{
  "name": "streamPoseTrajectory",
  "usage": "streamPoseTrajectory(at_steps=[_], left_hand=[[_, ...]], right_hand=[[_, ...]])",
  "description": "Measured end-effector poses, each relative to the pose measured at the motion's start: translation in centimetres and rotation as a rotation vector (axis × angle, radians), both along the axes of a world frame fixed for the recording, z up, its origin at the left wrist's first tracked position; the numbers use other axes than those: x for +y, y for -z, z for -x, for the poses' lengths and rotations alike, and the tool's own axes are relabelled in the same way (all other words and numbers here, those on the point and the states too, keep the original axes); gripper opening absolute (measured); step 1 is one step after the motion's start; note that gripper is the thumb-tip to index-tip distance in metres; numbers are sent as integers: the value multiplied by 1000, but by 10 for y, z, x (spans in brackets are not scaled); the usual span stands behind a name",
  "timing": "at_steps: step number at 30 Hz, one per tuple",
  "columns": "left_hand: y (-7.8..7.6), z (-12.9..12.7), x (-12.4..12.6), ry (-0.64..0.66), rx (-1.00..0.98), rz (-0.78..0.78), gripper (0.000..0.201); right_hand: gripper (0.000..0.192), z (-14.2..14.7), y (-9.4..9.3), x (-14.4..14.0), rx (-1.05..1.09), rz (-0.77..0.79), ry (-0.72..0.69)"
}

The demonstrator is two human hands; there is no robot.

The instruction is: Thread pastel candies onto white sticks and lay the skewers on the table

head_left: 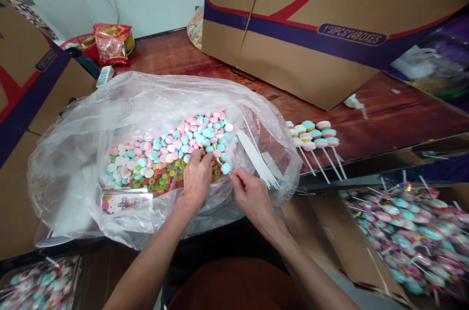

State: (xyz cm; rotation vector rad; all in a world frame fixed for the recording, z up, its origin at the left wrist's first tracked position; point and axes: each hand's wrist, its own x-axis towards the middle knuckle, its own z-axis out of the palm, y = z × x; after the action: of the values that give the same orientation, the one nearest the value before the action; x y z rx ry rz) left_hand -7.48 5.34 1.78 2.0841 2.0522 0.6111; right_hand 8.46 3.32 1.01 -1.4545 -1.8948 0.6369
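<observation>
My right hand (253,197) is closed in a pinch at the right edge of the candy pile. A light blue marshmallow candy (226,168) sits just beyond its fingertips, on a stick that is mostly hidden by the fingers. My left hand (198,178) reaches into the loose candies with curled fingers; what they grip, if anything, is hidden. Around it lie pink, blue and white round marshmallows (190,129) and small ring-shaped gummies (161,178) in green, yellow and red. White sticks (256,158) lie bundled on the clear plastic bag (76,119), right of the pile.
Finished candy skewers (315,135) rest at the table's right edge. Large cardboard boxes (293,36) stand behind and at left. Wrapped candies (414,232) fill an open box at lower right, with more (44,283) at lower left. A red snack packet (112,43) lies at back left.
</observation>
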Motion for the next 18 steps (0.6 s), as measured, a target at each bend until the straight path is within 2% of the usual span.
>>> streamPoseTrajectory(at_steps=[2,4,7,9,12,15,18], left_hand=[[0,0,4,2,15,28,20],[0,2,7,13,-85,3,21],[0,9,7,-29,-432,-52,16],[-1,14,5,-75,-752,29,16],[-3,17,-2,-123,-1175,206,26],[-5,17,-9,-170,-1386,237,34],[-6,16,-12,-213,-1454,212,36]], right_hand=[[28,0,0,-1,8,6,0],[28,-1,-2,-2,26,18,7],[26,-1,-6,-4,103,68,-8],[26,0,-11,-5,180,109,-44],[28,3,-18,-5,244,118,-88],[28,7,-21,-5,204,62,-113],[30,10,-20,-6,105,12,-120]])
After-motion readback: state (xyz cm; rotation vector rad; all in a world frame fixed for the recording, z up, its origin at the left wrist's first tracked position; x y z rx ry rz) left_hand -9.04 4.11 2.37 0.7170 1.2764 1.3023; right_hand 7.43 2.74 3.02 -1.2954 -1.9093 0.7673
